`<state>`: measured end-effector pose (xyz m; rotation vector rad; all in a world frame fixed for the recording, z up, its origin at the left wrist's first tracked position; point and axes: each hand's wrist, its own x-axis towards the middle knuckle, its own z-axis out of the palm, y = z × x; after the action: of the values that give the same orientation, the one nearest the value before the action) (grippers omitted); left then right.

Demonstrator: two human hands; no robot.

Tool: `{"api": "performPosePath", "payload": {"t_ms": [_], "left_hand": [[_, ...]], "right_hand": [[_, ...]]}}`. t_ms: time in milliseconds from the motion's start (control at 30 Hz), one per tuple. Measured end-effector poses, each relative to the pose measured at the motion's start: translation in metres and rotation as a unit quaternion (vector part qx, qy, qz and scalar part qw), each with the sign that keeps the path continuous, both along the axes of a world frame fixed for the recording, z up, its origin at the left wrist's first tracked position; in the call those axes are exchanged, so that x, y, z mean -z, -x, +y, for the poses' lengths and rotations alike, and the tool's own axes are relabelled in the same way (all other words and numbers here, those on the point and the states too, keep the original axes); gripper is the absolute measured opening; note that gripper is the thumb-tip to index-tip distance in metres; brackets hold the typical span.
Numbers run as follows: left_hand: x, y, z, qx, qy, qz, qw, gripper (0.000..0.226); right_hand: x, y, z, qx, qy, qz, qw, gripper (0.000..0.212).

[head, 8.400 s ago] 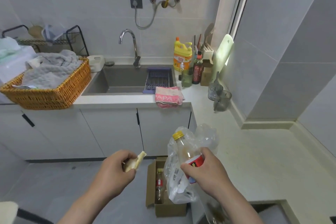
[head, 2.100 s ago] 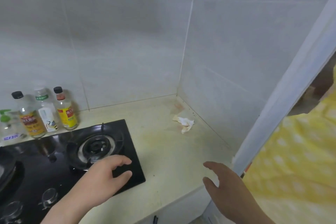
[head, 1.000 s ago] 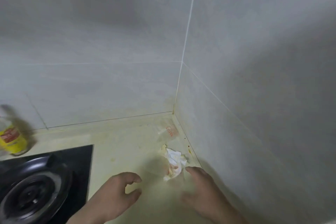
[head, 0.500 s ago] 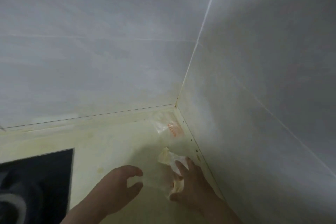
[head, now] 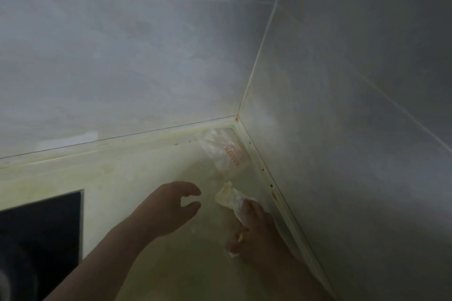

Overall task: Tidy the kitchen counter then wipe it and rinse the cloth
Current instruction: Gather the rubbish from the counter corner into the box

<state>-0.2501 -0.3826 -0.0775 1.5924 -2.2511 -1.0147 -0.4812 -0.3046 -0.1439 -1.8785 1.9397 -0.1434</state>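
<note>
Grips crumpled tissue (head: pixel 230 199) in right hand (head: pixel 256 232), holds left hand (head: pixel 171 210) empty, half-open at its 9 o'clock; leaves plastic wrapper (head: pixel 225 151) at 12 o'clock, with wiping and rinsing seemingly ahead.

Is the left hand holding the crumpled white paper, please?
No, the left hand hovers empty; the right hand grips the crumpled white paper.

Under right hand (head: pixel 256 230), crumpled paper (head: pixel 231 199): white, matt, creased. Beyond it, wrapper (head: pixel 225 151): clear thin plastic, glossy, red print. The surface (head: pixel 137 178): smooth, yellowed, dull sheen. Left of left hand (head: pixel 171 208), hob (head: pixel 41 227): black, glossy.
</note>
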Motion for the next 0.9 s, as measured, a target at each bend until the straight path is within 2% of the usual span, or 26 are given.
{"api": "performPosePath", "payload": {"t_ms": [133, 267, 367, 500, 700, 800, 833, 900], "left_hand": [[0.005, 0.014, -0.030, 0.002, 0.010, 0.003, 1.000, 0.031], [0.010, 0.035, -0.062, -0.001, 0.025, -0.014, 1.000, 0.034], [0.018, 0.053, -0.085, -0.008, 0.048, -0.030, 0.998, 0.039], [0.035, 0.076, -0.113, -0.015, 0.089, -0.054, 0.994, 0.051], [0.057, 0.108, -0.138, 0.006, 0.155, -0.137, 0.978, 0.065], [0.064, 0.115, -0.141, 0.024, 0.152, -0.167, 0.974, 0.082], [0.066, 0.116, -0.141, 0.031, 0.145, -0.174, 0.974, 0.083], [0.066, 0.118, -0.144, 0.040, 0.148, -0.177, 0.972, 0.064]], "right_hand": [[0.003, 0.001, -0.005, 0.001, -0.043, -0.023, 0.999, 0.096], [0.004, 0.003, -0.004, 0.028, -0.024, -0.053, 0.998, 0.073], [0.012, 0.004, -0.004, 0.033, -0.014, -0.091, 0.995, 0.064], [0.010, 0.005, -0.007, 0.022, -0.001, -0.077, 0.997, 0.060], [0.002, 0.006, -0.011, -0.002, -0.006, -0.037, 0.999, 0.032], [0.004, 0.009, -0.013, 0.007, -0.003, -0.045, 0.999, 0.033], [0.005, 0.010, -0.013, 0.016, -0.005, -0.053, 0.998, 0.033], [0.004, 0.011, -0.012, 0.031, -0.008, -0.063, 0.997, 0.029]]}}
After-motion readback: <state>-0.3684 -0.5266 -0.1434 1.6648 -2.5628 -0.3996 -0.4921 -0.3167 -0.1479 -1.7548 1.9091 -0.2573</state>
